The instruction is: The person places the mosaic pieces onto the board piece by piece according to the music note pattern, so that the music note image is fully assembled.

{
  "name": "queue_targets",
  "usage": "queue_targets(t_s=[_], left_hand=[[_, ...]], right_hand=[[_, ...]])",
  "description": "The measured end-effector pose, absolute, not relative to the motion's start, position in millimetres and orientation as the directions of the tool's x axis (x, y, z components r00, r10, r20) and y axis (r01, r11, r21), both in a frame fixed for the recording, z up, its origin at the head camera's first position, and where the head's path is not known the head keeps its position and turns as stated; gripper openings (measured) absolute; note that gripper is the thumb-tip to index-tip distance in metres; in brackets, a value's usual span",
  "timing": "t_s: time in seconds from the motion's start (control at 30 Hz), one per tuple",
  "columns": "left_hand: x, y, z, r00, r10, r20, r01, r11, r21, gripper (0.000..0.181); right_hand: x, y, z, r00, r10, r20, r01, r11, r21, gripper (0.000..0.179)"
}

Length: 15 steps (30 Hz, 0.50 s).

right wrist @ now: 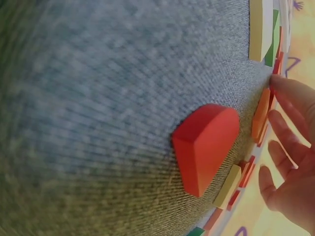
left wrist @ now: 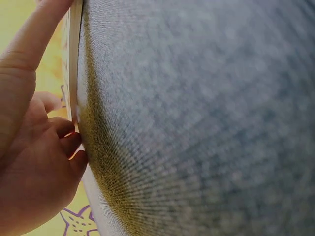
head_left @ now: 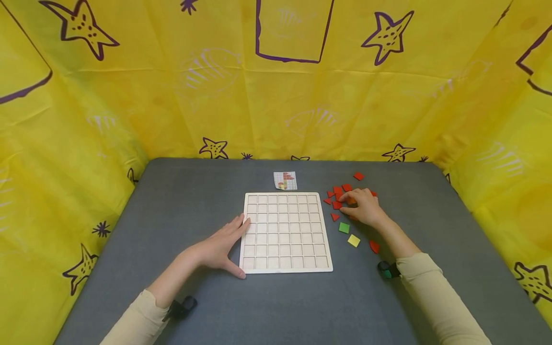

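In the middle of a gray table (head_left: 280, 306), a pale flat board (head_left: 285, 232) with 7 rows and 7 columns of little squares. Along its left side, the left hand (head_left: 217, 247), with fingers and thumb spread wide. Fingertips on the left rim, thumb at the near left corner. In the left wrist view, fingers a bit bent by the side of the board, close to the table.

To the right of the board, down over a bunch of red pieces (head_left: 338, 190), the right hand (head_left: 364, 207). Fingers loose and a little bent, with a gap between thumb and pointer. Tips at the red pieces, but cannot tell just which ones touched. Partly under the fingers, an orange piece (head_left: 352, 201), easier to see in the right wrist view.

Near the board's right side, 3 small red triangles (head_left: 335, 217). Off alone at the back, 1 red square (head_left: 358, 176). Nearer than the bunch, 1 green square (head_left: 344, 227) and 1 yellow square (head_left: 353, 240), close but apart. By the right wrist, 1 red piece with a curved side (head_left: 374, 247), big and near in the right wrist view.

Just behind the board, a small white card (head_left: 285, 181) with a red and yellow picture on a grid. On both arms, cream sleeves (head_left: 444, 297). At the left wrist, a small black thing (head_left: 183, 307). Around the back and sides, yellow cloth (head_left: 258, 120) with purple starfish (head_left: 398, 152) and pale fish (head_left: 211, 71).
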<state>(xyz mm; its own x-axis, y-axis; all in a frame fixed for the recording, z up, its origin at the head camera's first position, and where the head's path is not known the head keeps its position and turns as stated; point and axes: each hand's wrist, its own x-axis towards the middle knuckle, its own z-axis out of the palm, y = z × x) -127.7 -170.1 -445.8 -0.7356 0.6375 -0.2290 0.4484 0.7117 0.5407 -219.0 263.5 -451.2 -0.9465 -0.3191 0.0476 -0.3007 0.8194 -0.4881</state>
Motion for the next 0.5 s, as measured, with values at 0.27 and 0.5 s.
queue_targets(t_s=[0.27,0.5], left_hand=[[-127.4,-170.6,-445.3,-0.735,0.642,-0.217,0.453,0.704,0.547,0.131],[-127.1,-171.2,-447.3,-0.733,0.643,-0.224,0.452,0.705,0.546,0.130]], right_hand=[[-220.5,263.6,-450.2,-0.949,-0.310,0.055,-0.298,0.824,-0.481,0.025],[-221.4,265.5,-452.8,-0.948,-0.311,0.067,-0.305,0.830,-0.466,0.027]])
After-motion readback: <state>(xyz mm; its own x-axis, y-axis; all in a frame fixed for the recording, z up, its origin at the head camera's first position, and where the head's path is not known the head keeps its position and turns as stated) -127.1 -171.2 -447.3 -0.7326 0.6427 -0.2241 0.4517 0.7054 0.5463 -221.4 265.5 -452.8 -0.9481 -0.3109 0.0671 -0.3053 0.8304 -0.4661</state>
